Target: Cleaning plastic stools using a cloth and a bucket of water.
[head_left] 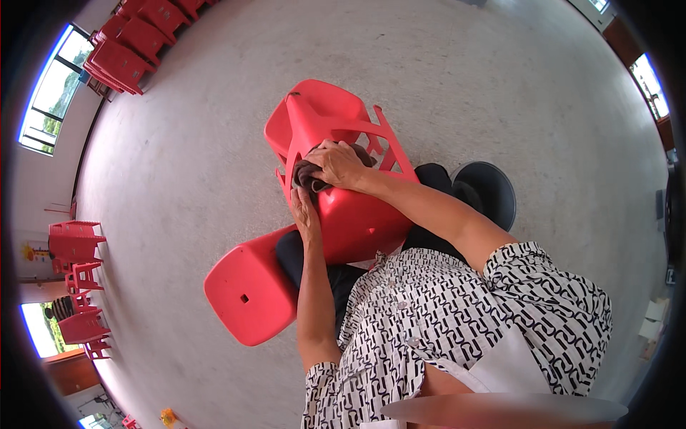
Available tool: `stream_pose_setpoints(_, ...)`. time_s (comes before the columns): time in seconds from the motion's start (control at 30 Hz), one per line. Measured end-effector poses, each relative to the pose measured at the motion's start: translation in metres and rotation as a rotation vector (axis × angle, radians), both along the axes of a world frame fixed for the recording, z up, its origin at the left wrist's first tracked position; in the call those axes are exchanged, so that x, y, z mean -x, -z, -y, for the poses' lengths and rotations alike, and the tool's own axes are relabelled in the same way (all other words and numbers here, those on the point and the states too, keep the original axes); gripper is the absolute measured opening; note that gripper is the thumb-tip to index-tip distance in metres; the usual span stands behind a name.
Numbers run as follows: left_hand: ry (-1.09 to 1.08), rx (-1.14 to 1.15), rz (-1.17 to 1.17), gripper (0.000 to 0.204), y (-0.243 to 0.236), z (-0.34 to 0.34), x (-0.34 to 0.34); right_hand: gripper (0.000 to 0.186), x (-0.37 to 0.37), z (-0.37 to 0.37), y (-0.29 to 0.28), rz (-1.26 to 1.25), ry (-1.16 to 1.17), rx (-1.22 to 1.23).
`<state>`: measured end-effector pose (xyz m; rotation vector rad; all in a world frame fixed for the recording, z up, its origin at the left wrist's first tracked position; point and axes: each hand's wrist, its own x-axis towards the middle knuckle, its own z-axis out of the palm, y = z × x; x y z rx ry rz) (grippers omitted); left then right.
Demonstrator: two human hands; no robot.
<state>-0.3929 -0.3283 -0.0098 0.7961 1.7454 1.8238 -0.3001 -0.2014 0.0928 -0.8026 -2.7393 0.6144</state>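
head view | dark cloth (309,174) is pressed on red plastic chair (343,179) by right hand (337,163), grip closed on it | chair is steadied by left hand (306,214), grip laid flat, holding nothing

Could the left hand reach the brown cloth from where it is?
Probably yes. The left hand rests on the red chair just below the brown cloth, with nothing between them. The right hand already presses on the cloth, covering part of it.

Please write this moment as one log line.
right hand: presses brown cloth on red chair | left hand: steadies chair
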Motion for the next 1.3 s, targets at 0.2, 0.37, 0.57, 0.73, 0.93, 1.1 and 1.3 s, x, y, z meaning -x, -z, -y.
stream_pose_setpoints(0.2,-0.053,0.08,-0.012,0.04,-0.051,0.009,-0.011,0.029,0.049,-0.059,0.005,-0.069,0.084,-0.138)
stream_pose_setpoints(0.37,-0.052,0.066,-0.037,0.033,-0.092,0.021,-0.02,0.03,0.069,-0.083,-0.017,-0.101,0.278,-0.144)
stream_pose_setpoints(0.57,-0.007,0.03,0.025,0.033,-0.101,0.014,-0.029,0.027,0.0,-0.134,0.021,-0.143,0.345,-0.247)
stream_pose_setpoints(0.73,-0.031,0.073,-0.13,0.037,-0.07,0.022,-0.007,0.029,-0.079,-0.108,0.075,-0.065,0.385,-0.163)
stream_pose_setpoints(0.93,0.012,0.034,-0.251,0.049,-0.058,-0.006,-0.012,0.036,-0.132,-0.132,0.084,0.141,0.54,0.215)
stream_pose_setpoints(1.1,0.164,0.137,-0.15,0.06,-0.004,0.001,0.013,0.044,-0.13,-0.057,0.093,-0.165,0.211,0.488)
stream_pose_setpoints(1.3,0.134,0.459,0.015,0.06,0.019,0.011,0.015,0.042,-0.127,-0.017,0.056,0.012,0.282,0.442)
